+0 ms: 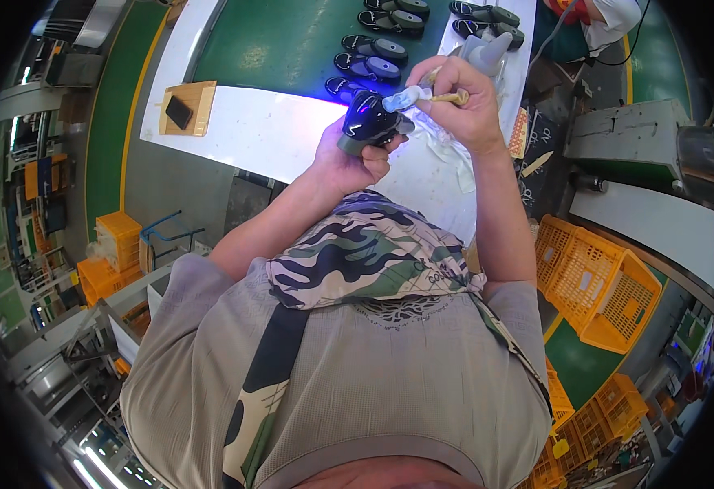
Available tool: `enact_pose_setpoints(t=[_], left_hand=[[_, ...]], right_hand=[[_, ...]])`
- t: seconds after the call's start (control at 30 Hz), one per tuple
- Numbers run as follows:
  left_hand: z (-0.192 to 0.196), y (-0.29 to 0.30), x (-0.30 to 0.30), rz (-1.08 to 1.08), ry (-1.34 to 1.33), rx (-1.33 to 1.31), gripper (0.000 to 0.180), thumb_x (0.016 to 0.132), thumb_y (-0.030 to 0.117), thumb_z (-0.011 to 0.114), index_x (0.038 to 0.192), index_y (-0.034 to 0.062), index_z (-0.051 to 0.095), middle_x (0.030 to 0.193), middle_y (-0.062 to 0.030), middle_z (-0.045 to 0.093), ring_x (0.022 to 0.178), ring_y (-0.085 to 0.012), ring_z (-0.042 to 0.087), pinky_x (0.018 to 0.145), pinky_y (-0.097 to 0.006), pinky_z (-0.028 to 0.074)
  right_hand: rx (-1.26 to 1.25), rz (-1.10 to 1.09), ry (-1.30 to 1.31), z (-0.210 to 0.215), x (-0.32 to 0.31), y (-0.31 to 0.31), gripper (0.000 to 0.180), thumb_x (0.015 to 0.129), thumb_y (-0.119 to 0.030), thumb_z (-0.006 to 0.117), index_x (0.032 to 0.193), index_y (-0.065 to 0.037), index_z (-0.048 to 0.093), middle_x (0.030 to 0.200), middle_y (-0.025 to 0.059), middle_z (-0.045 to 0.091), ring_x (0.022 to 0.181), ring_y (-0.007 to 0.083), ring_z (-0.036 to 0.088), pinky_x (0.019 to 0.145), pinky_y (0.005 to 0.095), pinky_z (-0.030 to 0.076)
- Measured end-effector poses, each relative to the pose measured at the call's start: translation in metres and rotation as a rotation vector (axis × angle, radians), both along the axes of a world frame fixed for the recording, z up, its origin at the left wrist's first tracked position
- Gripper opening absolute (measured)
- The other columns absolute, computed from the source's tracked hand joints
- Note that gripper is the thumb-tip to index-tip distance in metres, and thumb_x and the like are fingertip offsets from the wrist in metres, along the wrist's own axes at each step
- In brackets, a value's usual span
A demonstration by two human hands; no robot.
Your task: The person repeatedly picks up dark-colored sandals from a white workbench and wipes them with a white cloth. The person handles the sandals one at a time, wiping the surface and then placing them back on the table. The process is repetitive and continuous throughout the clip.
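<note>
My left hand grips a glossy black shoe, held toe-up above the white table edge. The shoe's sole rests against my palm and fingers. On the right, my right hand is closed around a thin wooden-handled tool. A wad of pale bluish-white cloth sits at the end of that tool, right against or just beside the shoe's upper; whether it touches I cannot tell. Behind my right hand stands a whitish squeeze bottle with a pointed nozzle. A crumpled white cloth lies on the table below.
Several black shoes lie in a row on the green belt, with more black shoes farther right. A dark phone rests on cardboard at left. Orange crates stand at right. Another person is at far right.
</note>
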State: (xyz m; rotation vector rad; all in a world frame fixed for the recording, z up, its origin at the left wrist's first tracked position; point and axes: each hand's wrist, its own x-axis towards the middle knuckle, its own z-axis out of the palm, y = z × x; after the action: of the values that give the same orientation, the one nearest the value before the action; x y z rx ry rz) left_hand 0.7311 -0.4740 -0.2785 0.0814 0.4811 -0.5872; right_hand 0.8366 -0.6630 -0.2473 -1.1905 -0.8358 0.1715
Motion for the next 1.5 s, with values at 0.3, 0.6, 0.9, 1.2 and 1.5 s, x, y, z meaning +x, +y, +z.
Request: enact_pose_setpoints(t=[0.3,0.6,0.9,1.2,1.5], left_hand=[[-0.025,0.015,-0.012,0.159,-0.109,-0.053,0.059,0.089,0.046,0.055,0.133,0.0084,0.051,0.117,-0.0169,0.065,0.068,-0.0134,0.064,0.044,-0.021,0.042],[-0.014,0.045,-0.056,0.322,-0.271,-0.03,0.076,0.088,0.044,0.058,0.141,-0.005,0.034,0.097,-0.0186,0.069,0.057,-0.0145,0.054,0.055,-0.026,0.037],[-0.014,0.095,-0.108,0.439,-0.272,0.116,0.089,0.083,0.05,0.061,0.144,-0.0064,0.027,0.099,-0.0161,0.068,0.065,-0.0167,0.055,0.065,-0.029,0.04],[0.005,0.187,-0.224,0.737,-0.194,0.459,0.063,0.09,0.046,0.051,0.13,-0.0019,0.049,0.104,-0.0188,0.065,0.082,-0.0282,0.063,0.067,-0.041,0.049],[0.049,0.233,-0.319,1.202,-0.274,0.694,0.037,0.085,0.018,0.066,0.116,0.0032,0.056,0.106,-0.0092,0.064,0.098,-0.0219,0.063,0.092,-0.04,0.049]], right_hand=[[0.059,-0.065,0.044,-0.024,0.009,0.001,0.027,0.071,0.002,0.071,0.074,-0.009,0.046,0.088,0.008,0.06,0.089,0.0172,0.059,0.08,0.0327,0.048],[0.049,-0.103,0.282,-0.045,0.001,0.036,0.024,0.07,-0.001,0.073,0.073,-0.006,0.049,0.081,0.007,0.059,0.09,0.0159,0.059,0.078,0.0303,0.046],[-0.092,-0.112,0.423,-0.061,-0.039,0.099,0.024,0.073,-0.009,0.078,0.075,-0.006,0.054,0.07,-0.0037,0.052,0.064,0.0049,0.047,0.058,0.023,0.041],[-0.185,0.181,0.53,-0.071,-0.106,0.216,0.026,0.077,-0.006,0.074,0.096,-0.002,0.056,0.078,0.0079,0.064,0.072,0.0188,0.064,0.065,0.0331,0.052],[-0.273,0.466,0.614,-0.088,-0.15,0.302,0.019,0.082,0.005,0.064,0.083,-0.005,0.048,0.081,0.0079,0.057,0.072,0.0171,0.058,0.063,0.03,0.05]])
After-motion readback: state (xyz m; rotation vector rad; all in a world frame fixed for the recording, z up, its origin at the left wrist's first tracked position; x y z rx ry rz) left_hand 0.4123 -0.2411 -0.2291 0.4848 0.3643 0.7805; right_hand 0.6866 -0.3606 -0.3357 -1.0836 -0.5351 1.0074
